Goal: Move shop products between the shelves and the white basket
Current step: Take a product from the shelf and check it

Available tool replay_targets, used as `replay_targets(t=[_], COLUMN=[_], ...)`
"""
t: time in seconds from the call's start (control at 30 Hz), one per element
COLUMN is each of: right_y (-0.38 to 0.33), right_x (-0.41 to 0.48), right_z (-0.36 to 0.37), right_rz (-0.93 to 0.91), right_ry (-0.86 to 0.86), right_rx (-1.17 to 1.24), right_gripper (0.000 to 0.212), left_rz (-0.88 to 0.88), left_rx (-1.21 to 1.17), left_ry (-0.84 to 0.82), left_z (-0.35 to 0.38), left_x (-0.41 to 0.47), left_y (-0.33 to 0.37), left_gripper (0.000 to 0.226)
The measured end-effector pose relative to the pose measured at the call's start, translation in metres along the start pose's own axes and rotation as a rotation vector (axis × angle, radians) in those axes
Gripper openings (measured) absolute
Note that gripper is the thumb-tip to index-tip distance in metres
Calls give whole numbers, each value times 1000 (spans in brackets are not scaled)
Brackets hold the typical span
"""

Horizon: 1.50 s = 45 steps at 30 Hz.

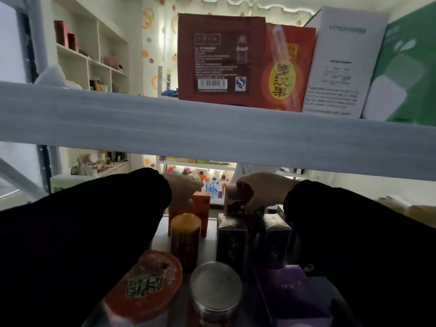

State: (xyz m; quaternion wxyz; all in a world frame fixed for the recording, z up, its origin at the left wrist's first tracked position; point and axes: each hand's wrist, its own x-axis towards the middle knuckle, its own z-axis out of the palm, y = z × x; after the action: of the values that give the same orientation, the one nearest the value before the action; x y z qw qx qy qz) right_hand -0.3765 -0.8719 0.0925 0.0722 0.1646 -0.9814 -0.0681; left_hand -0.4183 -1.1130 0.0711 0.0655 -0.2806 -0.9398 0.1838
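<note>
Head view: both black-sleeved arms reach under the pale shelf board [212,128] toward the middle of the frame. The right hand [259,192] curls its fingers round a small dark box [232,198] at the top of two upright dark boxes [232,239]. The left hand [182,191] lies against the top of an orange box [202,206]; whether it grasps it I cannot tell. Just below stands a yellow-lidded canister [185,234]. Lower in the frame sit an orange-lidded noodle cup [146,282], a metal-lidded jar [215,286] and a purple box [292,293]. On the board, upper right, stand a red-brown carton [221,60], a red packet [287,67], a white box [342,62] and a green box [405,67].
</note>
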Motion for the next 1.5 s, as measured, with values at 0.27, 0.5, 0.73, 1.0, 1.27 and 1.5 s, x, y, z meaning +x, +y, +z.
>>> replay_targets(t=[0.27, 0.5, 0.73, 1.0, 1.27, 1.5], right_y=[4, 2, -20, -59, -59, -54], right_x=[8, -2, -43, -102, -197, -254], right_z=[11, 9, -9, -11, -19, 2], right_rz=[34, 84, -9, -228, -203, -132], right_ry=[1, 11, 281, 446, 536, 303], right_rx=[-30, 87, 194, 315, 760, 1288], right_gripper=[34, 57, 64, 53, 36, 31], left_rz=[-6, 21, -84, -71, -142, -76], left_rx=[85, 159, 285, 113, -869, -1321], left_ry=[-71, -50, 492, 847, 994, 856], left_z=[-6, -11, -32, -50, -61, -24], left_x=[18, 11, -45, -157, -233, -266], left_y=[2, 12, 16, 70, 141, 206], left_gripper=[51, 31, 15, 29, 47, 74])
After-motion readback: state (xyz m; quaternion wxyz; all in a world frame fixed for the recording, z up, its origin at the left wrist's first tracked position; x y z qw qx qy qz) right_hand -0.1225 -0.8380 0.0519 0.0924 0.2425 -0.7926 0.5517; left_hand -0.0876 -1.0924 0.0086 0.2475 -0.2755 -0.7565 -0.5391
